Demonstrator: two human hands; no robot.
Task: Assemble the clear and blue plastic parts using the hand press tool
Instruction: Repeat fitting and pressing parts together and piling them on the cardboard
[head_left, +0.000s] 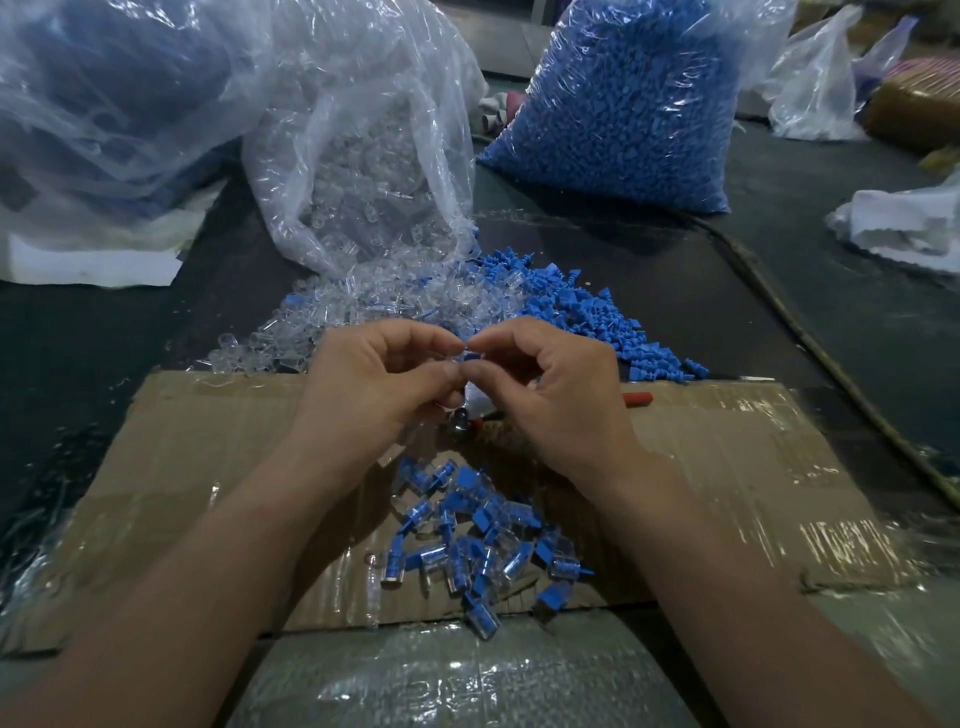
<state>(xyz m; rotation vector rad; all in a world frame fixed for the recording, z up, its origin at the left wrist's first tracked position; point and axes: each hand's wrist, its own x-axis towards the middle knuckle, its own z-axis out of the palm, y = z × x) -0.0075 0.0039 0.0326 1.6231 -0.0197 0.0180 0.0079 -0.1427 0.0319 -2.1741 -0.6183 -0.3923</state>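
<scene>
Step in hand, judged: mating a blue plug into a clear shell by fingertip, ahead of pressing.

Fingertip to fingertip above the far edge of the cardboard (208, 467): left hand (374, 384) and right hand (561, 395). Both narrow, thumb and forefinger pinched on one held pair (470, 359), clear with blue showing inside. Cannot tell which hand has which half, nor how deep the blue sits.

Directly beneath the hands, the press (460, 420), mostly hidden. Only a metal bit visible, plus a red handle (636, 399) off to the right.

To do it well:
- Keep both halves on one axis.
- Seat the blue squarely before lowering.
- Avoid squeezing the clear wall.
- Come straight down onto the press, not in from the side.

Stock:
- Beyond the left hand, clear pile (332, 322), spilling from an open bag (363, 156).
- Beyond the right hand, blue pile (597, 322), touching the clear pile behind the fingertips.
- Nearer, between the forearms, done pile (467, 540).

Room:
- Bare cardboard outside either forearm.
- Tight ahead, with both stock piles just past the fingers.
- Done pile close under the wrists, likely easy to scatter on a pull back.
- Red handle near the right hand's outer side, so mind the knuckles there.
</scene>
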